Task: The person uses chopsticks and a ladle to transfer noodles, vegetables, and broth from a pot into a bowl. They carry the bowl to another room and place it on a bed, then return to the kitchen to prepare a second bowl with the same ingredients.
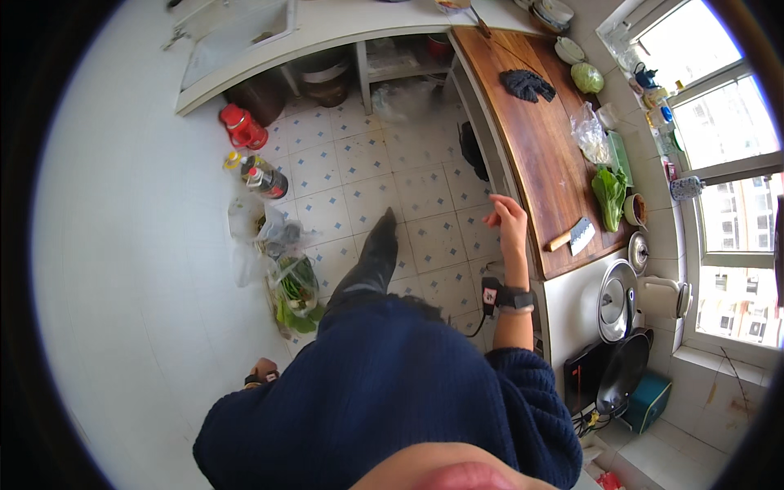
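My right hand (508,220) is empty, its fingers loosely bent and apart, over the floor beside the edge of the wooden worktop (520,147). On that worktop, right of the hand, lies a cleaver with a wooden handle (572,236). Leafy green vegetables (609,197) lie beyond it, near a bowl with dark red contents (636,209). A crumpled dark cloth (527,85) lies farther up the worktop, with a clear plastic bag (590,133) and a cabbage (587,78) nearby. My left hand (263,370) is mostly hidden behind my sleeve at lower left; its fingers do not show.
Bottles (267,181), a red thermos flask (244,127) and bags of vegetables (296,278) stand on the tiled floor at left. A sink (239,46) is at upper left. A wok (623,370) and a pan lid (617,300) are at lower right.
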